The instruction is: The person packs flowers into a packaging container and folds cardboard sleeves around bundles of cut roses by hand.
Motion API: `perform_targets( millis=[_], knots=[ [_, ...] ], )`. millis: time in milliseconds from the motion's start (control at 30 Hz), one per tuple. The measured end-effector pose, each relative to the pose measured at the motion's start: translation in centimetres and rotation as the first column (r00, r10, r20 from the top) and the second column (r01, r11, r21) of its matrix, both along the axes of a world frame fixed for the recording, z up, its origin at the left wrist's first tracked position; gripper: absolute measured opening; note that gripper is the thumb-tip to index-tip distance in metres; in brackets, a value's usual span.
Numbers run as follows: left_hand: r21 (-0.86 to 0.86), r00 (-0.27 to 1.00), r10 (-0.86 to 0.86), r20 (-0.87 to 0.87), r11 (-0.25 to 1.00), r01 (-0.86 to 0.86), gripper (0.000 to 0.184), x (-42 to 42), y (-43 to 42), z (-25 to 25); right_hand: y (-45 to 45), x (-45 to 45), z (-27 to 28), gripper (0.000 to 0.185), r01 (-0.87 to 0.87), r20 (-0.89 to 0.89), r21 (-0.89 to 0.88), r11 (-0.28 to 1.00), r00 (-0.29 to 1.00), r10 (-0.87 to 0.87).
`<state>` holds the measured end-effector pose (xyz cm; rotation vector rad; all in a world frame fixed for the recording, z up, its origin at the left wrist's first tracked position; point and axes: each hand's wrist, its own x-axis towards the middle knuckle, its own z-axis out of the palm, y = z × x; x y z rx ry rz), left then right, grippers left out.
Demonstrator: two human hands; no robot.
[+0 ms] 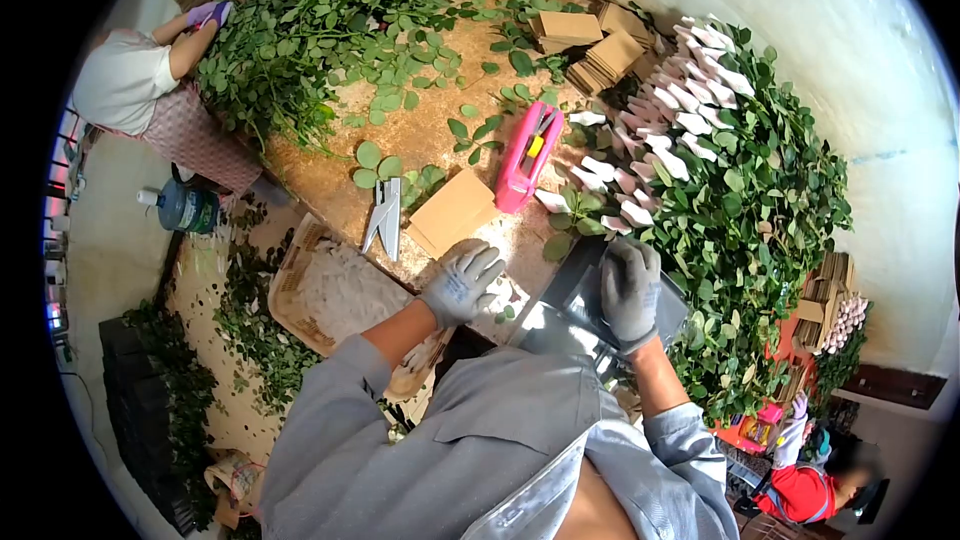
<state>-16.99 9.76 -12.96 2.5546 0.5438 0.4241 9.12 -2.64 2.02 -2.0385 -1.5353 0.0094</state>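
**At work along a leaf-strewn tabletop (320, 185)**

Left: a woven basket (280, 285) of pale scraps, below the tabletop edge. Next, a grey stapler (388, 220) lying just beside a stack of cardboard (455, 210). At the stack's near edge, the left hand (462, 283), gloved, fingers loosely spread, gripping nothing visible. Beyond, a pink tape dispenser (525, 160). Rightward, a glossy dark sheet (578, 285) at the near edge, under the gloved right hand (631, 292), fingers curled together; cannot tell whether pinching or only resting. Far right, leafy stems with white-wrapped heads (690, 95).

Probably best: steady the sheet with light, even pressure, keep clear of the wrapped heads, leave the left fingers free.

Writing: blue print on the left glove, too small to read; no brand legible.
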Motion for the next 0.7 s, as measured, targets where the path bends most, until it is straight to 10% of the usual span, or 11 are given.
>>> perform_targets(
  millis=[233,333,500,700],
  knots=[
    [0.083,0.991,-0.115,-0.068,0.989,0.12,0.059,0.1,0.9,-1.5,9.9,-1.3,-2.2,0.018,-0.028,-0.341,-0.015,0.999,0.94,0.021],
    [0.041,0.988,-0.132,-0.08,0.99,0.136,0.058,0.1,1.2,-0.8,14.0,0.0,-11.1,0.024,0.02,-0.732,-0.114,0.993,0.675,-0.098],
    [-0.009,0.989,-0.143,-0.028,0.99,0.143,0.056,0.0,1.5,-1.6,17.3,0.6,-15.4,0.047,0.066,-0.401,-0.492,0.868,0.868,-0.294],
    [0.001,0.992,-0.122,-0.034,0.993,0.122,0.057,-0.1,1.2,-2.4,19.4,-3.0,-12.1,0.038,0.288,-0.296,-0.399,0.871,0.858,-0.42]
  ],
)
